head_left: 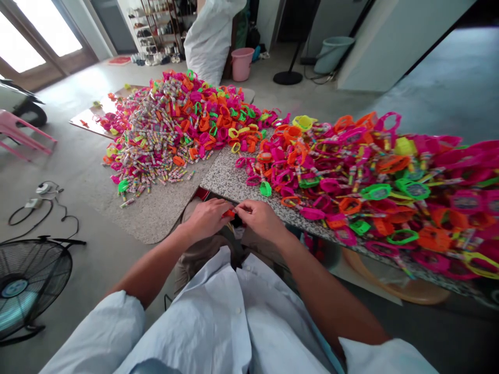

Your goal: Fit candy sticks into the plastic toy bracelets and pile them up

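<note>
My left hand point(206, 218) is closed around a small orange plastic piece point(229, 213), just beyond the near edge of the speckled stone tabletop point(222, 174). Thumb and forefinger of my right hand point(260, 221) pinch together at the piece's right end, so the two hands nearly meet. Most of the piece is hidden by the fingers; it resembles the orange toy watches in the piles. To the right lies a heap of pink, orange, green and yellow toy watches point(329, 184) mixed with candy tubes. Ahead on the left, another heap of candy tubes point(156, 135) and watches spreads out.
A black floor fan point(27, 285) and a coiled cable point(50, 208) are at left, near a pink stool point(25, 130). Behind the heaps stand a large white sack point(208, 39), a pink bucket point(241, 65) and a grey-blue bucket point(332, 54).
</note>
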A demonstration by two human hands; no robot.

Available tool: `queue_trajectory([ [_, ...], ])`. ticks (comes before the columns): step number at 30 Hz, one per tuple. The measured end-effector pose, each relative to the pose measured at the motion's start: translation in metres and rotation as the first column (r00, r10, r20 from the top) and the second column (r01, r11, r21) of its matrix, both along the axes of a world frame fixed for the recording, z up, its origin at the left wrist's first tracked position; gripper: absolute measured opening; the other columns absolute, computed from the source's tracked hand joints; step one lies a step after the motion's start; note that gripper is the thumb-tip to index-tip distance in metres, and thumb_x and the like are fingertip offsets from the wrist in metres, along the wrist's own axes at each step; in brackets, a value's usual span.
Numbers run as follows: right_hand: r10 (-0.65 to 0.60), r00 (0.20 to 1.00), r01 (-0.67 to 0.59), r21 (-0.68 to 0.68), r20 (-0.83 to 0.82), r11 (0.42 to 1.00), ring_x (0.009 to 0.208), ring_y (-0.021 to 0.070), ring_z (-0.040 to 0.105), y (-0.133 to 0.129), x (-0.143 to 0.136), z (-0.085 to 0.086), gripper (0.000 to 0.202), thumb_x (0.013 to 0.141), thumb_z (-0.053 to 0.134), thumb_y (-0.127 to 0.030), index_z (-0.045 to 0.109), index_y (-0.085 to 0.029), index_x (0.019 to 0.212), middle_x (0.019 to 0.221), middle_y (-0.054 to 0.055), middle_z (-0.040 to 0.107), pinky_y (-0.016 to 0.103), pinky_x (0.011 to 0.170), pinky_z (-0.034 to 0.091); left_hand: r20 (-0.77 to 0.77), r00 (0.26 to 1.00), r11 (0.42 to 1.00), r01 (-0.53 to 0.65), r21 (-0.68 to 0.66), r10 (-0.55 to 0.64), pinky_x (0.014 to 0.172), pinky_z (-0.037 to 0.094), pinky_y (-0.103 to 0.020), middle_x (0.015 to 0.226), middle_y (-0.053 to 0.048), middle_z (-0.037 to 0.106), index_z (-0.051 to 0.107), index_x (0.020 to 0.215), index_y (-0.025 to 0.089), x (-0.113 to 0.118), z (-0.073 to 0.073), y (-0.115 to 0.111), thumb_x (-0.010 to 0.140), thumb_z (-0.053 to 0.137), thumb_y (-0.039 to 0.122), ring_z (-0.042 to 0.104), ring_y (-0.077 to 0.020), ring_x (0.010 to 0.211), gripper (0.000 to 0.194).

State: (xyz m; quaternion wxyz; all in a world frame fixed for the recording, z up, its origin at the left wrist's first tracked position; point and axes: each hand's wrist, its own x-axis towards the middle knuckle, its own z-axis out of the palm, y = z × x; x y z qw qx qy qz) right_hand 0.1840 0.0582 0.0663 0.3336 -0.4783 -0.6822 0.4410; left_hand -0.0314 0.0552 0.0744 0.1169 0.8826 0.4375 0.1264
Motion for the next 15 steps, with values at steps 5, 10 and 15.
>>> queue_trajectory([
  [5,0.087,0.995,-0.084,-0.049,0.055,0.995,0.055,0.0150,0.056,0.009,0.005,0.002,0.027,0.090,0.063,-0.038,0.075,-0.020,0.073,0.059,0.000,0.067,0.026,0.053,0.035,0.022,1.000,0.999,-0.004,-0.046,0.005,0.076,0.052,-0.031,0.099,-0.007,0.077,0.075,0.108,0.022,0.003,0.006,-0.001,0.097,0.069,0.029,0.073,-0.0236,0.095,0.014],
  [10,0.207,0.978,-0.197,-0.234,0.017,0.952,0.044,0.0129,0.050,0.021,0.014,0.002,0.035,0.092,0.062,-0.047,0.068,-0.021,0.070,0.051,-0.003,0.059,0.026,0.046,0.033,0.071,0.997,0.986,-0.006,-0.165,0.018,0.076,0.051,-0.029,0.097,-0.005,0.077,0.074,0.103,0.023,0.004,0.013,0.000,0.095,0.069,0.029,0.073,-0.0218,0.093,0.011],
  [15,0.326,0.944,-0.304,-0.256,0.050,0.918,0.046,0.0119,0.051,0.030,0.017,0.007,0.035,0.091,0.063,-0.047,0.064,-0.020,0.069,0.053,-0.003,0.057,0.025,0.048,0.036,0.017,0.998,0.970,-0.047,-0.239,0.053,0.075,0.048,-0.028,0.093,-0.004,0.077,0.075,0.099,0.022,0.006,0.016,0.001,0.094,0.067,0.032,0.072,-0.0212,0.092,0.013],
])
